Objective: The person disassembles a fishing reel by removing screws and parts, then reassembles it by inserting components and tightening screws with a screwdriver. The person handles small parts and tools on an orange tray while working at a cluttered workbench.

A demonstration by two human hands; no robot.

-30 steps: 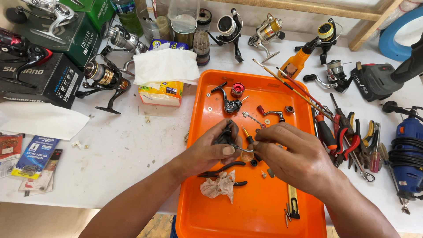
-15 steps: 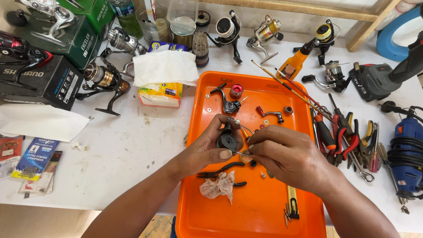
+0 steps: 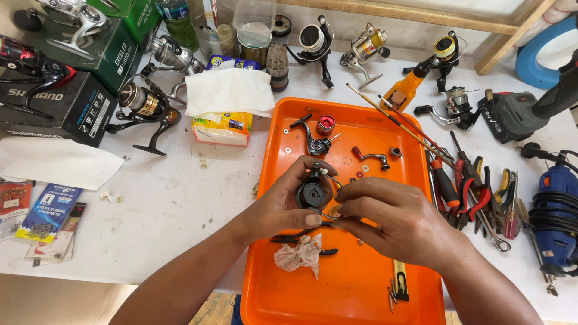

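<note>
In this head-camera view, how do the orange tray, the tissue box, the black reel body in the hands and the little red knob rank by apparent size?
Largest to smallest, as they look:
1. Orange tray
2. Tissue box, with its white tissue on top
3. Black reel body, held in the left hand, right hand touching it
4. Red knob

The reel body sits nearer the camera, so it may look oversized.

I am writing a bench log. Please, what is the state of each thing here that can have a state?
Left hand: holds the black reel body.
Right hand: fingertips at the reel body.
Black reel body: lifted above the tray, partly taken apart.
Orange tray: flat on the table, loose small parts in it.
Tissue box: open, one tissue pulled up.
Rag: crumpled, in the tray.
</note>
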